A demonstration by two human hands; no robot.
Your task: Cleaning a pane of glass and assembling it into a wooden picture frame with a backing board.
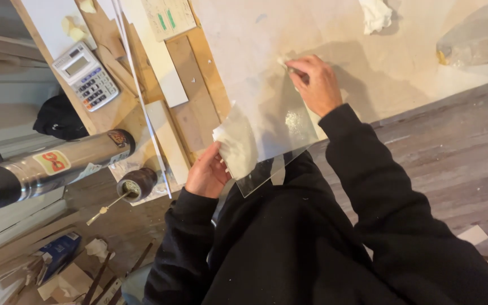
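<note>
Here the left hand (205,172) grips a white cloth (237,148) on the glass pane (272,121); right hand (314,85) pinches its far corner.

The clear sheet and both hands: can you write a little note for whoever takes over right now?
Left hand: holds a crumpled white cloth against the near left edge of the clear sheet.
Right hand: fingers closed on a small pale wad, pressed on the sheet's far corner.
The sheet lies on the pale worktable, its near corner hanging over the edge.
Done: cannot tell how much is wiped. Left: a dull speckled patch shows near the right wrist.
</note>
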